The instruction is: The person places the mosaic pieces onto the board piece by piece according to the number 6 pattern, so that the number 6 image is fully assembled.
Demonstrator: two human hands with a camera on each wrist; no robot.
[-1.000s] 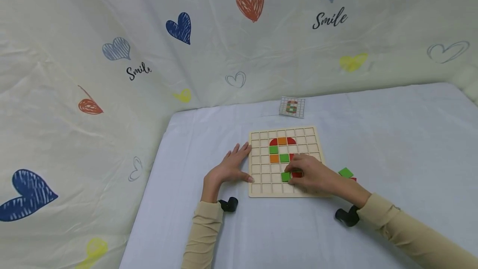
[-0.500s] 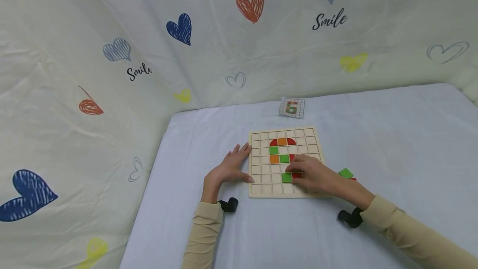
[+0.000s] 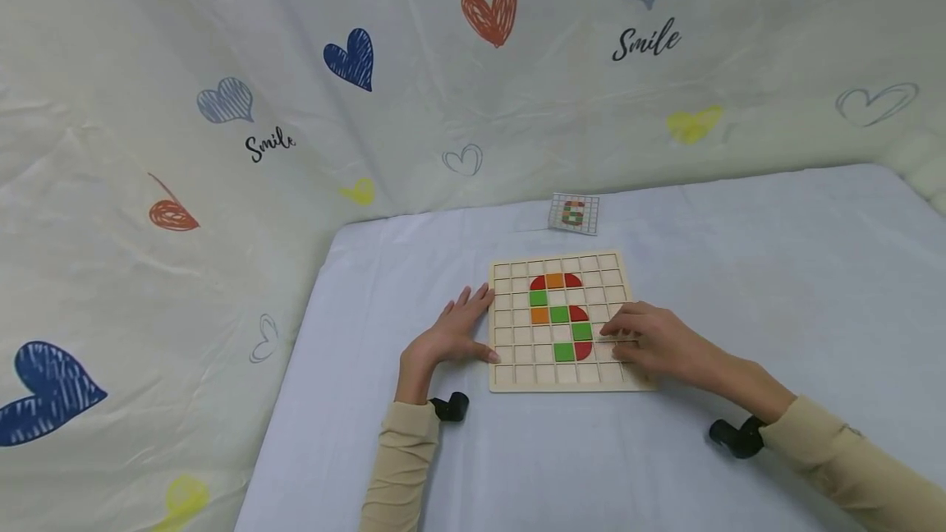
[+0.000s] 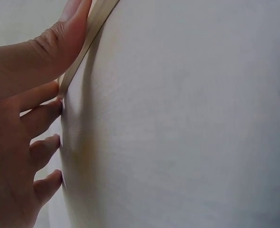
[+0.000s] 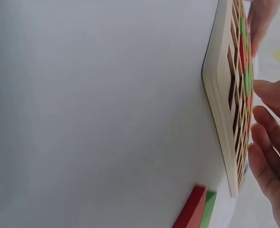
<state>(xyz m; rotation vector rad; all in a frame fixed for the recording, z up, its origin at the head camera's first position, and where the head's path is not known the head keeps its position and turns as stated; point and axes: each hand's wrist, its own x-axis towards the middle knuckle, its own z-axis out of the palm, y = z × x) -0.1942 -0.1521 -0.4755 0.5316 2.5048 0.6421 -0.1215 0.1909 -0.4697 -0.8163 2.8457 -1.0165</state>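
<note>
A square wooden grid board (image 3: 515,378) lies on the table. Set in its cells are red rounded tiles, such as the lowest red tile (image 3: 583,350), with green tiles and orange tiles among them. One green tile (image 3: 582,331) sits directly above that red one. My left hand (image 3: 446,341) rests at the board's left edge, fingers spread and thumb touching the frame. Over the right side of the board hovers my right hand (image 3: 661,341), its fingers loosely bent with nothing visible between them.
A small pattern card (image 3: 573,213) lies behind the board. In the right wrist view, a loose red tile (image 5: 191,209) and green tile (image 5: 208,209) lie beside the board; my right arm hides them in the head view.
My right hand has let go of the tiles and moved right, uncovering the red and green tiles at the lower right of the pattern. My left hand stays in place.
</note>
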